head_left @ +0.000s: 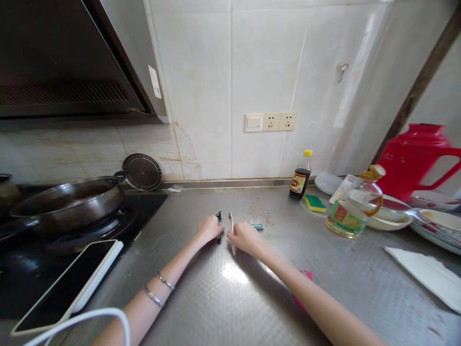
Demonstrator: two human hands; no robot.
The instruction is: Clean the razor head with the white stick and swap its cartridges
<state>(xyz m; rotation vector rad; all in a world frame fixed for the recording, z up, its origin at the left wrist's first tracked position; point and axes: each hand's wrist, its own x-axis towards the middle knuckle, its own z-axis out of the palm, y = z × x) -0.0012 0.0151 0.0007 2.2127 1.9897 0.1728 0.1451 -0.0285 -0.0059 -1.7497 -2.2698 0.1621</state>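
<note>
Out over the metal counter, my left hand has its fingers closed on a slim black item with a bit of green near its top; its exact kind is too small to make out. Just right of it, my right hand pinches a slim white stick, shaped somewhat like a toothbrush, pointing away from me. The two items stand apart, roughly parallel. Small green-and-silver pieces lie behind my right hand, partly hidden by it. Two bracelets circle my left forearm.
At left, a pan rests on the black stove, with a white-edged phone and white cable before it. At right stand a soy sauce bottle, a sponge, an oil jug, bowls and a red thermos.
</note>
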